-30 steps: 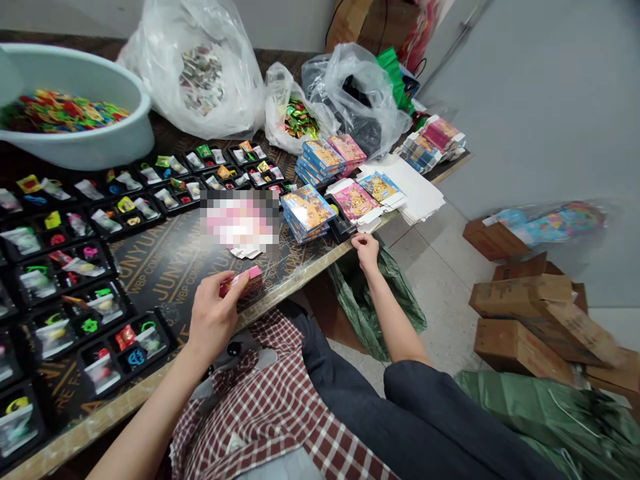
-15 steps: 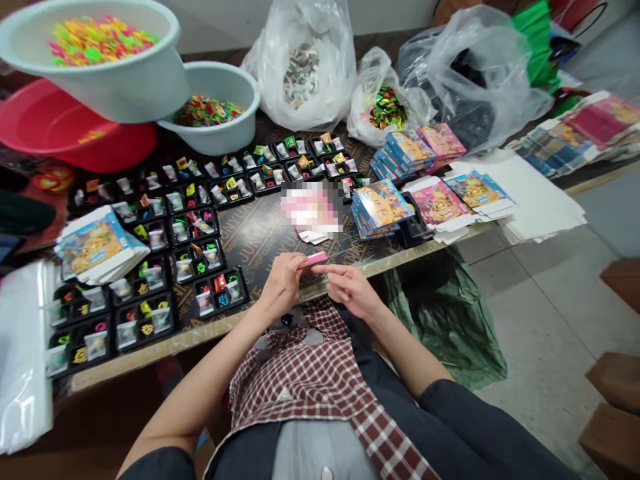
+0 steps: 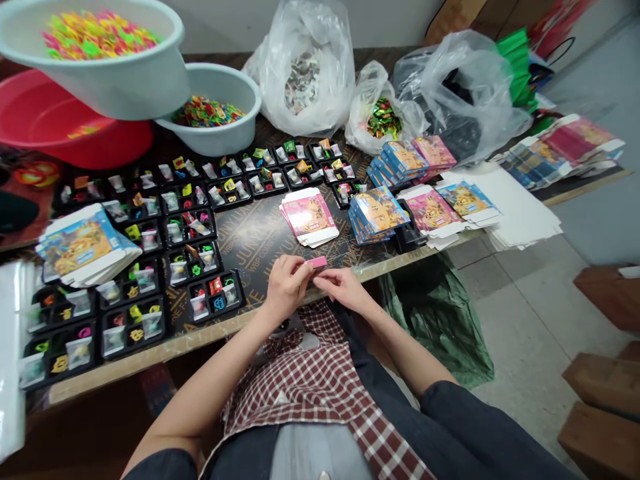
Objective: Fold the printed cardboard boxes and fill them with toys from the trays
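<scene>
My left hand (image 3: 289,285) is closed on a pink box (image 3: 317,262), which I see nearly edge-on above the table's front edge. My right hand (image 3: 343,289) has its fingers bent together at the near side of that box. How much of the box lies between the hands is hidden. Just beyond them lies a stack of flat pink cartons (image 3: 311,217). To the left stand several black trays (image 3: 219,297), their compartments holding small coloured toys and wrapped pieces.
Basins of coloured pieces (image 3: 220,130) and clear bags (image 3: 307,80) line the back. Blue boxes (image 3: 379,212) and more cartons (image 3: 431,207) are on the right, beside white sheets (image 3: 520,207). Blue cartons (image 3: 85,245) lie on the left trays. A green sack (image 3: 445,327) hangs below the edge.
My right forefinger was stretched out toward the box; now it is bent in with the other fingers. My left hand keeps its hold. The view has shifted slightly.
</scene>
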Tool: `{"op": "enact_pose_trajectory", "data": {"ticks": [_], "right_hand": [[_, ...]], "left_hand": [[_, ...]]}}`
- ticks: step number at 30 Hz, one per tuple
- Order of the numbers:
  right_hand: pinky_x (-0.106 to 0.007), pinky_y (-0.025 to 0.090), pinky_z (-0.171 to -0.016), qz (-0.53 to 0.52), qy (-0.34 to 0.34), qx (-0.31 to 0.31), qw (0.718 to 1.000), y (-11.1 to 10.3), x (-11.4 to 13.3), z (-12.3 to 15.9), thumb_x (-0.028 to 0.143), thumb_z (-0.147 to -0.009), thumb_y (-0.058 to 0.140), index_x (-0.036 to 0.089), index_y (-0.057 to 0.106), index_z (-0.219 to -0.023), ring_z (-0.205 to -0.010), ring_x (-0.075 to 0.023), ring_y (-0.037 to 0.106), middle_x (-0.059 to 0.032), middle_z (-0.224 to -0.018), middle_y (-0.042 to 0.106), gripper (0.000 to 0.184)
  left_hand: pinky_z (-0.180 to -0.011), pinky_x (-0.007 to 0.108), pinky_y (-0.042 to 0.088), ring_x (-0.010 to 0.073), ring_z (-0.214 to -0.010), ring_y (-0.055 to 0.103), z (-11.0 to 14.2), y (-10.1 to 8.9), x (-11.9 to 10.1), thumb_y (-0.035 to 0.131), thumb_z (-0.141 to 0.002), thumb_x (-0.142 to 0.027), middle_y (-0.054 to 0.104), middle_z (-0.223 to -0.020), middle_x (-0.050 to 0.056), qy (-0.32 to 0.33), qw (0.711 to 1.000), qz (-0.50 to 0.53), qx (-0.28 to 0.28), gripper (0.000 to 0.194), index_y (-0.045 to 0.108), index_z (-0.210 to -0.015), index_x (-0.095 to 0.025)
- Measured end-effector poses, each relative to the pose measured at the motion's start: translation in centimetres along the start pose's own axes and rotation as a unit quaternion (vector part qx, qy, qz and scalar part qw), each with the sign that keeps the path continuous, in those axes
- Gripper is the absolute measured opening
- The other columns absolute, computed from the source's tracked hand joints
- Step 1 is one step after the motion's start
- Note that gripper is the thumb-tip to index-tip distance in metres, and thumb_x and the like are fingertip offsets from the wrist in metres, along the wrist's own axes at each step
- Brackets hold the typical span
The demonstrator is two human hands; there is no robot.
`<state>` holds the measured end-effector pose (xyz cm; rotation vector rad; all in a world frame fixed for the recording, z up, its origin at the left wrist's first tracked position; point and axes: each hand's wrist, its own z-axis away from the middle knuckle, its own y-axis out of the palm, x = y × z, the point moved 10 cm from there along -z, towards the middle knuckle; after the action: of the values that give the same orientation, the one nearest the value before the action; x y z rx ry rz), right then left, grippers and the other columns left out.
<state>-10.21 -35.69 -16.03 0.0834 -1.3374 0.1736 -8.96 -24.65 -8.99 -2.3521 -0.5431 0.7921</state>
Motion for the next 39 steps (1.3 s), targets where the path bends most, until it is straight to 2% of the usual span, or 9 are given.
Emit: {"op": "enact_pose_trajectory", "data": {"ticks": [3,7,11,14,20,26,31,35,39], "right_hand": [[-0.025,0.034,-0.051,0.157,-0.089,-0.071,0.981,-3.6,4.2,0.1,0.048,-0.082,0.067,0.017,0.074,-0.081,-0.051,-0.0106,0.046,0.0024,-0.056,0.057,0.032],[-0.030,0.047,-0.069,0.300,-0.249,-0.218,0.895,-11.3,12.2,-2.1,0.046,-0.086,0.067,0.019,0.074,-0.094,-0.076,-0.0166,0.059,-0.0042,-0.082,0.069,0.029],[-0.040,0.049,-0.089,0.385,-0.264,-0.238,0.851,-15.7,15.1,-7.5,0.037,-0.081,0.074,0.016,0.075,-0.092,-0.096,-0.0226,0.062,-0.0107,-0.097,0.071,0.024],[-0.043,0.050,-0.095,0.369,-0.257,-0.203,0.870,-13.9,14.2,-9.1,0.037,-0.083,0.071,0.017,0.075,-0.096,-0.099,-0.0233,0.064,-0.0102,-0.100,0.072,0.024],[-0.036,0.060,-0.062,0.038,-0.091,-0.011,0.995,-5.1,5.4,-7.6,0.056,-0.085,0.063,0.026,0.053,-0.139,-0.072,-0.0191,0.067,-0.0074,-0.107,0.072,0.062],[-0.040,0.054,-0.094,0.090,-0.257,-0.293,0.917,-10.8,9.5,-1.8,0.048,-0.093,0.054,0.025,0.032,-0.153,-0.099,-0.0214,0.067,-0.0090,-0.112,0.069,0.068],[-0.043,0.046,-0.102,0.254,-0.329,-0.408,0.813,-12.2,13.7,1.1,0.039,-0.100,0.041,0.025,0.055,-0.139,-0.110,-0.0219,0.059,-0.0102,-0.121,0.063,0.044],[-0.043,0.049,-0.096,0.319,-0.314,-0.384,0.808,-11.3,12.6,-2.3,0.036,-0.101,0.035,0.026,0.058,-0.136,-0.100,-0.0218,0.060,-0.0099,-0.110,0.064,0.043],[-0.044,0.046,-0.099,0.339,-0.257,-0.317,0.848,-10.8,8.4,-8.8,0.036,-0.101,0.032,0.021,0.055,-0.139,-0.106,-0.0245,0.060,-0.0141,-0.114,0.065,0.047]], "left_hand": [[-0.071,0.031,0.045,0.0183,-0.080,0.055,0.2,0.1,-0.1,0.052,-0.094,-0.016,0.064,-0.088,0.007,-0.004,1.000,0.012,0.018,0.017,0.066,-0.103,-0.018],[-0.075,0.032,0.047,0.0181,-0.085,0.059,1.2,-0.5,-1.1,0.048,-0.092,-0.007,0.065,-0.093,0.007,0.032,0.998,0.012,0.043,0.032,0.064,-0.117,-0.020],[-0.094,0.039,0.048,0.0191,-0.098,0.062,1.6,-2.1,-1.6,0.049,-0.090,-0.002,0.067,-0.096,0.007,0.088,0.996,-0.002,0.009,0.037,0.064,-0.117,-0.022],[-0.106,0.045,0.044,0.0209,-0.113,0.061,0.6,-2.3,-0.9,0.048,-0.091,-0.003,0.068,-0.108,0.010,0.101,0.995,-0.012,0.006,0.040,0.061,-0.125,-0.022],[-0.114,0.047,0.037,0.0211,-0.127,0.056,-2.2,-0.8,0.2,0.045,-0.090,-0.005,0.067,-0.120,0.010,0.151,0.988,0.014,-0.023,0.050,0.053,-0.136,-0.022],[-0.119,0.058,0.026,0.0301,-0.141,0.040,-6.3,7.9,6.5,0.048,-0.086,-0.023,0.049,-0.146,0.016,-0.003,0.993,0.007,0.116,0.050,0.054,-0.134,-0.016],[-0.120,0.064,0.015,0.0333,-0.143,0.036,-8.8,16.9,6.7,0.046,-0.093,-0.033,0.055,-0.143,0.014,0.036,0.949,-0.051,0.309,0.040,0.064,-0.127,-0.020],[-0.116,0.068,0.016,0.0362,-0.143,0.035,-7.7,18.0,7.7,0.052,-0.092,-0.042,0.053,-0.146,0.013,0.014,0.939,-0.070,0.335,0.048,0.057,-0.137,-0.025],[-0.118,0.066,0.017,0.0366,-0.141,0.037,-4.4,15.1,8.9,0.055,-0.091,-0.045,0.055,-0.142,0.017,-0.004,0.945,-0.093,0.315,0.051,0.057,-0.135,-0.019]]}}
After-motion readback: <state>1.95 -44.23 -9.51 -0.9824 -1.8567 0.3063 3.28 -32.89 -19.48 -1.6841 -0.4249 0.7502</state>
